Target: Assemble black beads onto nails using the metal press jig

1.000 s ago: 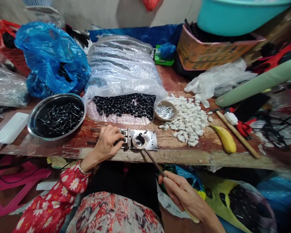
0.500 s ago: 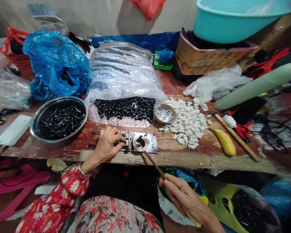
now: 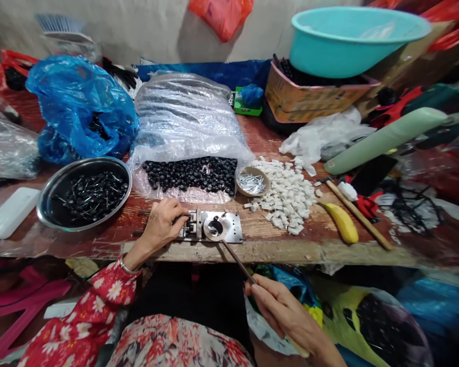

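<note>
A metal jig (image 3: 232,227) with a flat plate, a clamp block and a round ring lies at the table's front edge. My left hand (image 3: 162,224) rests over the jig's left end, fingers curled and thumb close to the fingertips. Anything pinched there is too small to make out. Wrapped round the lower part of a long metal lever (image 3: 235,257) is my right hand (image 3: 286,308); the lever's upper end meets the ring. Small dark parts sit inside the ring. Behind the jig, black round caps (image 3: 191,176) spill from a clear plastic bag (image 3: 187,114).
Left stands a steel bowl (image 3: 42,214) of black-headed pins. A small bowl (image 3: 265,189) of nails is beside a pile of white clips (image 3: 290,196). Farther right lie a banana (image 3: 342,223) and a hammer (image 3: 361,216). A turquoise basin (image 3: 329,51) tops a crate (image 3: 309,97).
The view has shifted slightly, moving the scene left in the picture. My left fingers have drawn back a little from the clamp block. The right hand keeps its grip on the lever.
</note>
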A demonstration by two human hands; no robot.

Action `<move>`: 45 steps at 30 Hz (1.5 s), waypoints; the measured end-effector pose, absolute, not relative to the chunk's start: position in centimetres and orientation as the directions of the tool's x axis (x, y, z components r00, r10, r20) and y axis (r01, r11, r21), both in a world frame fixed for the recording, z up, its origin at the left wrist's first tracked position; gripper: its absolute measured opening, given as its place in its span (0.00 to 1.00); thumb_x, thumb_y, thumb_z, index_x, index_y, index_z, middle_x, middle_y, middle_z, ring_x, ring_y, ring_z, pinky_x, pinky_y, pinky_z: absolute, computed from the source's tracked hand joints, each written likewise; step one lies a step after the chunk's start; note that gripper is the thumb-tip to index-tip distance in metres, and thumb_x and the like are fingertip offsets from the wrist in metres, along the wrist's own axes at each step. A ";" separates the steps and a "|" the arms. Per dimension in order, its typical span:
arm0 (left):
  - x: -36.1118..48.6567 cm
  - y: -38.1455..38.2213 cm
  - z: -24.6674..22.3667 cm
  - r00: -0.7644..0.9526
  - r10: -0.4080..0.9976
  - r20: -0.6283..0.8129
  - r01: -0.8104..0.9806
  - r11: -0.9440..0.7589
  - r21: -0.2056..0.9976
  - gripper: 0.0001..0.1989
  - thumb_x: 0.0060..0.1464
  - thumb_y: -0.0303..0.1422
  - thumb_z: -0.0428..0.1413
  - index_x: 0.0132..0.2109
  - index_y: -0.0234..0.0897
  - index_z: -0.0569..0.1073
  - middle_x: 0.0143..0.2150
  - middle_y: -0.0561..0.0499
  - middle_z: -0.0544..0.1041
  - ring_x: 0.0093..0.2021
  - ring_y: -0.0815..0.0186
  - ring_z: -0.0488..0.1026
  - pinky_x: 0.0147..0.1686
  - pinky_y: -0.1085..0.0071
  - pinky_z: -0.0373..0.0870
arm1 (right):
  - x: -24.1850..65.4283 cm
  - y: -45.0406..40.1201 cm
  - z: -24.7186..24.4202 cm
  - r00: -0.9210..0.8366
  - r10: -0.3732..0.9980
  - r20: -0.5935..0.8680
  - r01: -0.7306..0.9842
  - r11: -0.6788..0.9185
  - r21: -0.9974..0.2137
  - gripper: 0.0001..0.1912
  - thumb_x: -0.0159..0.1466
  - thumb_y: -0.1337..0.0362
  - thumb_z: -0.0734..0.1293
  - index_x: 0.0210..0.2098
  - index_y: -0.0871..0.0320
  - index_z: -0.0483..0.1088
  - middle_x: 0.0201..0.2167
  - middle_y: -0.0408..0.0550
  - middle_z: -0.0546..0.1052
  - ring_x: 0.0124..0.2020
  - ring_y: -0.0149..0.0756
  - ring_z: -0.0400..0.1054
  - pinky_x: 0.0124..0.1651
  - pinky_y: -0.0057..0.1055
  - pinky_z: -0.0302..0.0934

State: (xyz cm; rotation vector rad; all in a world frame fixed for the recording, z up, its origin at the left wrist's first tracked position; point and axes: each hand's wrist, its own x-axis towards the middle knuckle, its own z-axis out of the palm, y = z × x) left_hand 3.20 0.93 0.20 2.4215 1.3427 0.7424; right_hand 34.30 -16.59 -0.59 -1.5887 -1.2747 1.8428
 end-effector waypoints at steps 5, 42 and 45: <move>3.1 1.1 0.5 0.471 0.842 0.263 0.707 -0.539 0.457 0.06 0.65 0.34 0.59 0.45 0.41 0.81 0.42 0.50 0.77 0.45 0.58 0.72 0.44 0.61 0.59 | 33.9 -16.6 -0.2 -0.269 0.772 -0.576 0.259 -0.518 -0.815 0.29 0.72 0.35 0.58 0.41 0.56 0.67 0.13 0.30 0.57 0.13 0.24 0.45 0.18 0.24 0.40; 0.4 -0.2 -0.6 0.302 0.864 0.404 0.626 -0.499 0.599 0.08 0.64 0.31 0.55 0.47 0.38 0.77 0.47 0.45 0.71 0.51 0.60 0.72 0.54 0.60 0.73 | 30.3 -18.9 -0.9 -0.162 0.816 -0.554 0.116 -0.542 -0.832 0.26 0.74 0.37 0.58 0.41 0.55 0.67 0.16 0.31 0.55 0.14 0.24 0.48 0.18 0.23 0.40; -0.2 -0.5 -0.8 0.329 0.855 0.401 0.636 -0.514 0.575 0.11 0.65 0.32 0.55 0.53 0.38 0.76 0.55 0.42 0.71 0.58 0.56 0.70 0.61 0.56 0.68 | 30.2 -18.9 -1.0 -0.168 0.805 -0.569 0.115 -0.557 -0.822 0.27 0.73 0.36 0.59 0.41 0.55 0.67 0.16 0.31 0.54 0.15 0.24 0.48 0.18 0.23 0.41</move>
